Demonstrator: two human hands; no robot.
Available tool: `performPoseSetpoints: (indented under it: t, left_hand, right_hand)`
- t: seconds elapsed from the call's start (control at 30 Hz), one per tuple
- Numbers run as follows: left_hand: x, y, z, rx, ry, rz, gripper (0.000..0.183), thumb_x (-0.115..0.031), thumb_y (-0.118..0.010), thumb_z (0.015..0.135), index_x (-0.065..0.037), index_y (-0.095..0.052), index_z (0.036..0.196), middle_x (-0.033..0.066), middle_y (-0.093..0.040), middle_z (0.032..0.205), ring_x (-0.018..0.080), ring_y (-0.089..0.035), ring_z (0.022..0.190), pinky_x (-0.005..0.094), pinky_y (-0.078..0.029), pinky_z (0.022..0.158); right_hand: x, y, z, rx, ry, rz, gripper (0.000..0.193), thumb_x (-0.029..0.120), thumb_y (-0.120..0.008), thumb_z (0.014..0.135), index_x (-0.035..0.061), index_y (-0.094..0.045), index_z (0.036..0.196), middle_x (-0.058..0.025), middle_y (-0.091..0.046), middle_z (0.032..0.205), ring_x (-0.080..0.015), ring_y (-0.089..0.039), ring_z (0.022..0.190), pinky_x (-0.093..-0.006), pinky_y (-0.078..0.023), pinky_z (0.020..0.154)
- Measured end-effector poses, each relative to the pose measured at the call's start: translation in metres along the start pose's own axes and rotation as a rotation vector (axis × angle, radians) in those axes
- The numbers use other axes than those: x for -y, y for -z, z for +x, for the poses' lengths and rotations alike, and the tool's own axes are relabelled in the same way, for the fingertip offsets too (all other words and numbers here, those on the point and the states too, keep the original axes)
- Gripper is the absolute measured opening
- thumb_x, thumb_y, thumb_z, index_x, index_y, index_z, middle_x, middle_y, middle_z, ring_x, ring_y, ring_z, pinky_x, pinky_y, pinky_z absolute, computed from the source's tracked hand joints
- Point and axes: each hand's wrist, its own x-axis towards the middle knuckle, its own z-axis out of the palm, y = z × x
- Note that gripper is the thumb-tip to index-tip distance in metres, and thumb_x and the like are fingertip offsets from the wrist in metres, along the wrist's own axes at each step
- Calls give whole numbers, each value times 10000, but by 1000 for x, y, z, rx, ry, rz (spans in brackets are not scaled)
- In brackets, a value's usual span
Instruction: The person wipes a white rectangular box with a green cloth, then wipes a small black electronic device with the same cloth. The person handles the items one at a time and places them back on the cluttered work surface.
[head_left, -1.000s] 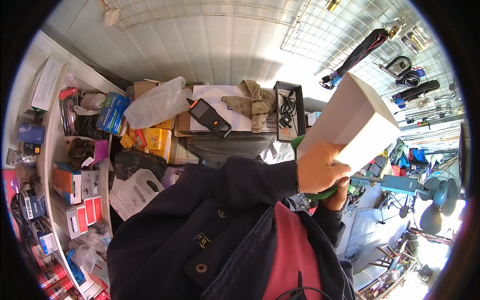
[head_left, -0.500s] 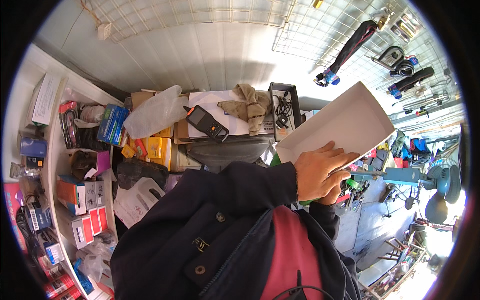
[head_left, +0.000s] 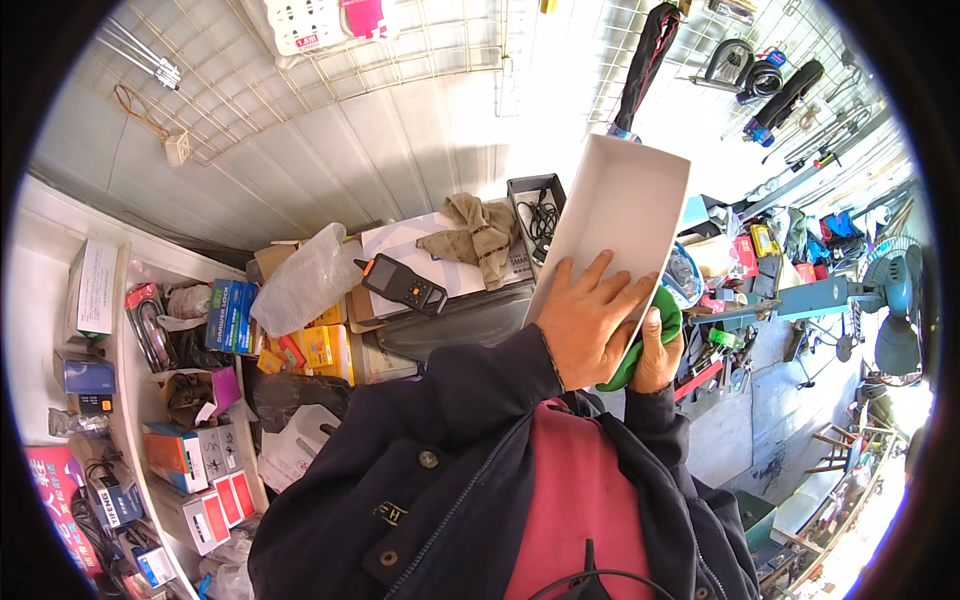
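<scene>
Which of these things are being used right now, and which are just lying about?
In use:
White open box, under the left hand's spread fingers
Green cloth-like item, at the right hand

Just lying about:
Handheld device with screen
Brown rag
Crumpled clear plastic
Black open box with cables

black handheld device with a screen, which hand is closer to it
Left. The left hand, on the white box, is right of the black handheld device and lower in view; the right hand, by the box's edge, is farther right and lower.
</scene>
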Motion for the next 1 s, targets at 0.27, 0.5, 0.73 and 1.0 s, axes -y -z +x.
performPoseSetpoints:
  t: [0.27, 0.5, 0.73, 1.0]
  left_hand:
    - [4, 8, 2, 118, -31, -4, 578, -142, -613, 838, -91, -604, 1414, 185, -653, 1320, 448, -483, 1385, 625, -328, 1127]
    - [42, 58, -22, -237, 271, -600, 790, -336, -737, 944, -55, -364, 1581, 234, -429, 1560, 396, -392, 1472, 521, -311, 1192]
    - [43, 18, -45, -25, 592, -1232, 977, -330, -745, 957, -58, -108, 1647, 236, -485, 1494, 293, -539, 1331, 399, -409, 1104]
    - [66, 6, -54, -234, 630, -844, 749, -150, -674, 957, -32, -307, 1600, 166, -582, 1370, 226, -605, 1190, 339, -477, 1012]
  right_hand:
    - [31, -26, -3, 135, -116, 39, 784, 224, -808, 859, -7, -394, 1483, -135, -582, 1330, -236, -584, 1211, -366, -468, 1044]
    - [26, -9, 1, -53, -70, -41, 865, 348, -805, 842, -37, -405, 1505, -157, -609, 1332, -239, -608, 1171, -373, -476, 1016]
    - [8, -9, -1, 68, -63, -59, 873, 372, -783, 866, -62, -383, 1509, -164, -610, 1317, -222, -600, 1173, -346, -476, 1002]
    - [52, -22, 9, -76, 28, -115, 363, 220, -647, 1039, -35, -627, 1297, -55, -710, 1109, -126, -649, 999, -277, -522, 879]
